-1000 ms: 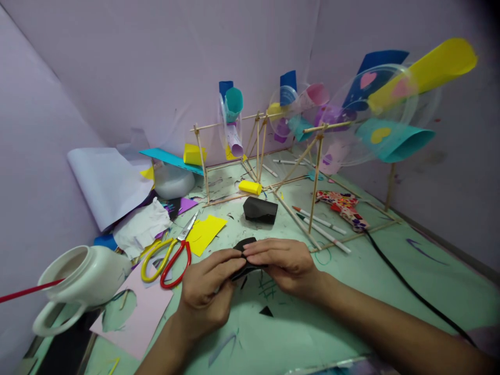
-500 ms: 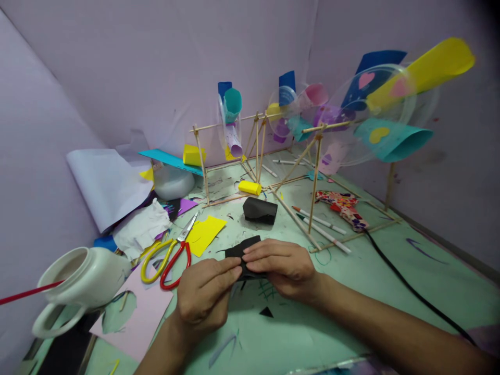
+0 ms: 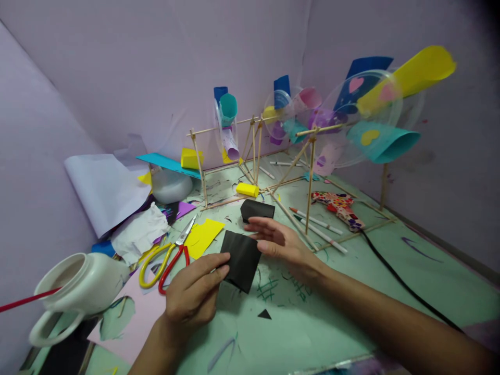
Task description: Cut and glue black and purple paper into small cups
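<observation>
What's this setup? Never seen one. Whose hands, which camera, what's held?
No machine here: these are one person's bare hands. Every picture comes from a single camera worn on that person's head, looking forward and down. The left hand holds a black piece; the right hand is open beside it, thumb near its edge. On the table are scissors, a yellow sheet, a black roll, pens and stick frames.

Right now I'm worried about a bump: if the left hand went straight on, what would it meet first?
The right hand, most likely: the left hand, holding the black paper, points forward and rightward toward it. Whether paper and thumb touch is unclear.
</observation>
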`<state>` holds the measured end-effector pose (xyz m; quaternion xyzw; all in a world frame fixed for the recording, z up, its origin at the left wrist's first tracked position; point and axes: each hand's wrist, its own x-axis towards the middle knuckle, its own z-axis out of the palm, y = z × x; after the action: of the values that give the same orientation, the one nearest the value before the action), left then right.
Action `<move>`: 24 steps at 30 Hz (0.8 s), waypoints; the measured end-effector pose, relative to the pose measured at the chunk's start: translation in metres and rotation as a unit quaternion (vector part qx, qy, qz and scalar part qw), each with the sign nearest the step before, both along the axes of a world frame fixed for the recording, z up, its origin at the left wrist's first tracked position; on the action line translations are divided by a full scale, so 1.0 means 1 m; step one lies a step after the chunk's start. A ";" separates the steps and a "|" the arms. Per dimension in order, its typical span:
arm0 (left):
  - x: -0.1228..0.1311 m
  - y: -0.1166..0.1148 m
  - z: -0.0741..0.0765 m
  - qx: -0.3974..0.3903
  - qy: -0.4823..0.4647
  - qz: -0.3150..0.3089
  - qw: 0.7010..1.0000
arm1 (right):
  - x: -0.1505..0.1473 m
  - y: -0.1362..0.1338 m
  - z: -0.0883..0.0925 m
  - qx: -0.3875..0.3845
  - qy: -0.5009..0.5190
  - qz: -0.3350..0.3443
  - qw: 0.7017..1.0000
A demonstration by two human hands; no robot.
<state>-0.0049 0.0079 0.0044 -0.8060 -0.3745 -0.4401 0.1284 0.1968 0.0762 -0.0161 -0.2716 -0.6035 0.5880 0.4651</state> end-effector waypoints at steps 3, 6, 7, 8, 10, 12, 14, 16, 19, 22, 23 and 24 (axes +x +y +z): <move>0.002 -0.001 0.000 -0.020 0.026 -0.057 0.998 | -0.003 0.005 -0.004 -0.165 0.008 0.098 0.981; 0.004 -0.001 -0.003 -0.069 0.010 -0.119 0.990 | -0.005 0.004 -0.008 -0.231 0.002 0.174 0.957; 0.006 -0.001 -0.005 -0.084 -0.014 -0.114 0.990 | -0.006 0.003 -0.009 -0.243 0.008 0.177 0.954; 0.008 0.000 -0.006 -0.104 -0.047 -0.090 0.989 | -0.007 0.002 -0.009 -0.252 0.022 0.165 0.953; 0.014 0.000 -0.009 -0.181 -0.148 -0.008 0.972 | -0.010 -0.001 -0.011 -0.264 0.070 0.107 0.956; 0.022 0.001 -0.009 -0.303 -0.265 0.058 0.914 | -0.014 -0.003 -0.012 -0.277 0.123 0.042 0.952; 0.031 0.002 -0.007 -0.416 -0.348 0.078 0.836 | -0.019 -0.006 -0.015 -0.290 0.160 0.001 0.943; 0.038 0.003 -0.004 -0.468 -0.378 0.103 0.792 | -0.023 -0.010 -0.017 -0.297 0.175 -0.008 0.939; 0.039 0.005 0.002 -0.481 -0.373 0.136 0.782 | -0.024 -0.014 -0.020 -0.273 0.137 0.006 0.952; 0.031 0.007 0.007 -0.513 -0.346 0.113 0.777 | -0.020 -0.012 -0.016 -0.194 0.043 -0.003 0.980; 0.028 0.007 0.008 -0.525 -0.330 0.103 0.778 | -0.018 -0.010 -0.013 -0.166 0.009 -0.007 0.986; 0.026 0.007 0.009 -0.533 -0.311 0.095 0.781 | -0.016 -0.008 -0.010 -0.143 -0.022 -0.008 0.990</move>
<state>0.0207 0.0151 0.0129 -0.5254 -0.6437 -0.3826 -0.4041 0.1808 0.0677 -0.0260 -0.3527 -0.5214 0.6583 0.4128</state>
